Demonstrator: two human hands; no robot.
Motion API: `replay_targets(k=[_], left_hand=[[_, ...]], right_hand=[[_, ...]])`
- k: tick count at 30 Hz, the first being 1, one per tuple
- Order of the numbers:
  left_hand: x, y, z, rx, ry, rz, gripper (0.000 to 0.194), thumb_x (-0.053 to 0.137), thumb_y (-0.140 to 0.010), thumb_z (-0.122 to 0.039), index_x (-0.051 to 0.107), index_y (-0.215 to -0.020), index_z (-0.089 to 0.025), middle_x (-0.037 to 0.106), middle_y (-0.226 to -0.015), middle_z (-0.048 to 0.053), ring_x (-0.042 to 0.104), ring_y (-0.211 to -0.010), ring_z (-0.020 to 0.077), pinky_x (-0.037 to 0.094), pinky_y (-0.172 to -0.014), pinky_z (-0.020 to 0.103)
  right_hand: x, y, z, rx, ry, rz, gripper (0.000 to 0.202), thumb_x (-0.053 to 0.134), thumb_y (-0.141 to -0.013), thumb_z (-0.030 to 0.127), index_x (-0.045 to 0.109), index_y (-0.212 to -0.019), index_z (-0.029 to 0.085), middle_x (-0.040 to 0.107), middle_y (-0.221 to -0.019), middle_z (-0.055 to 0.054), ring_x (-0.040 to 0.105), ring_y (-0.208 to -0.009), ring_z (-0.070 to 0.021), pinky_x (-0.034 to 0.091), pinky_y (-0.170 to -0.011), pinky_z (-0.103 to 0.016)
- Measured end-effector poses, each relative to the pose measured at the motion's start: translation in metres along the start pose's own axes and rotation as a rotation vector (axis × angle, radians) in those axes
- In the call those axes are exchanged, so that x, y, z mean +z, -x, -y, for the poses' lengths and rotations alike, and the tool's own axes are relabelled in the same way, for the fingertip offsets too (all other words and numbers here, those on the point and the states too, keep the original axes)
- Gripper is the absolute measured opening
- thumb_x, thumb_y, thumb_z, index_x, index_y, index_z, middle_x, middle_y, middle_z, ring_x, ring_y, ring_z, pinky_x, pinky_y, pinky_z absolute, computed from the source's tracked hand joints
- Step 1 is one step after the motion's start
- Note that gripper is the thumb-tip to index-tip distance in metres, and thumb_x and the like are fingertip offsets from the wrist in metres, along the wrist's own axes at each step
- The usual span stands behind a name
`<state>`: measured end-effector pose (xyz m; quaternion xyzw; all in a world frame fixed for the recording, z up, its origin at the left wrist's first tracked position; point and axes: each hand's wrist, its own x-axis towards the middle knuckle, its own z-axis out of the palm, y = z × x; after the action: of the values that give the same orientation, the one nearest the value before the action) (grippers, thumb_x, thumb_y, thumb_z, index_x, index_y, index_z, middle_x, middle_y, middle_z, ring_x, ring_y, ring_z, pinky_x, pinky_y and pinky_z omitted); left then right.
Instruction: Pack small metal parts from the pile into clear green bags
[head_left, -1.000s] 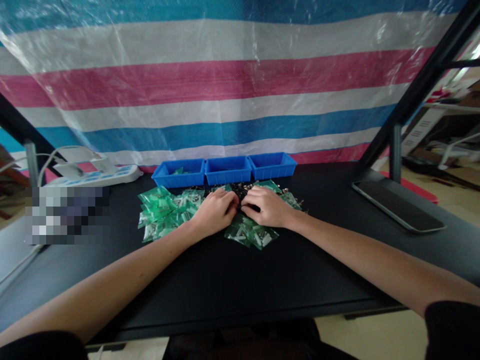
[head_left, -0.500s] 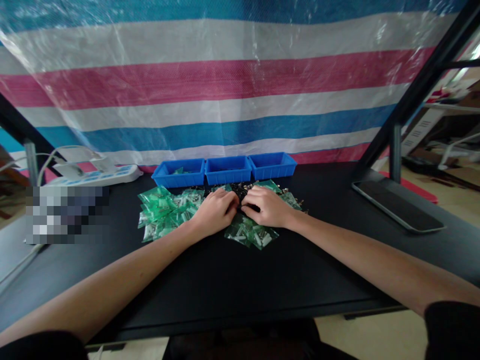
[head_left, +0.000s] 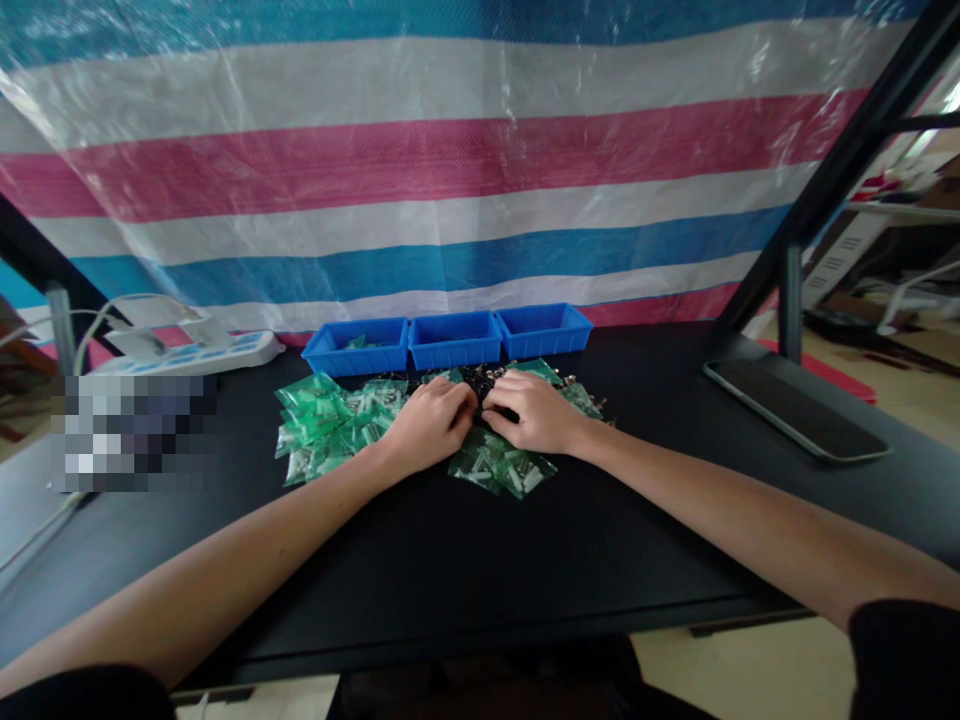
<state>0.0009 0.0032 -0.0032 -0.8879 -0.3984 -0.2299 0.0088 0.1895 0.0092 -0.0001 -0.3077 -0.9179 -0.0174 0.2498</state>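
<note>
My left hand (head_left: pixel 433 422) and my right hand (head_left: pixel 531 410) are close together over the black table (head_left: pixel 450 560), fingers curled towards each other. Both hands are closed, and whatever is between their fingertips is too small to make out. Green clear packets (head_left: pixel 311 415) holding small pale pieces are heaped left of my left hand. More such packets (head_left: pixel 502 465) lie just below my hands, and others (head_left: pixel 581 400) are beyond my right wrist. Small dark pieces (head_left: pixel 484 378) are strewn behind my fingers, partly hidden by them.
Three blue trays stand in a row at the back: left (head_left: pixel 356 347), middle (head_left: pixel 454 339) and right (head_left: pixel 544 330). The left one holds a few green packets. A white power strip (head_left: pixel 225 352) and a blurred-out object are at the left; a phone (head_left: pixel 795 410) lies right.
</note>
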Motion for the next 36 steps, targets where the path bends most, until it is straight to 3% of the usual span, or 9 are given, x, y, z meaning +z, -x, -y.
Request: replay_targets(k=[24, 36], left_hand=[[0.0, 0.0005, 0.0002, -0.017, 0.001, -0.001, 0.013, 0.045, -0.082, -0.016, 0.056, -0.087, -0.017, 0.061, -0.081, 0.005, 0.054, -0.083, 0.0198, 0.044, -0.076, 0.034], [-0.0015, 0.001, -0.0019, -0.075, -0.017, -0.025, 0.005, 0.048, -0.081, -0.021, 0.052, -0.083, -0.018, 0.055, -0.074, 0.003, 0.053, -0.077, 0.0191, 0.044, -0.07, 0.032]], right_hand=[[0.0006, -0.0002, 0.0005, 0.066, 0.03, -0.026, 0.016, 0.05, -0.085, 0.023, 0.059, -0.072, 0.017, 0.057, -0.071, -0.003, 0.047, -0.074, -0.0163, 0.034, -0.071, -0.029], [0.0009, -0.0003, -0.0006, 0.058, 0.037, -0.033, 0.017, 0.05, -0.085, 0.023, 0.059, -0.073, 0.017, 0.058, -0.071, -0.004, 0.048, -0.074, -0.0166, 0.035, -0.071, -0.029]])
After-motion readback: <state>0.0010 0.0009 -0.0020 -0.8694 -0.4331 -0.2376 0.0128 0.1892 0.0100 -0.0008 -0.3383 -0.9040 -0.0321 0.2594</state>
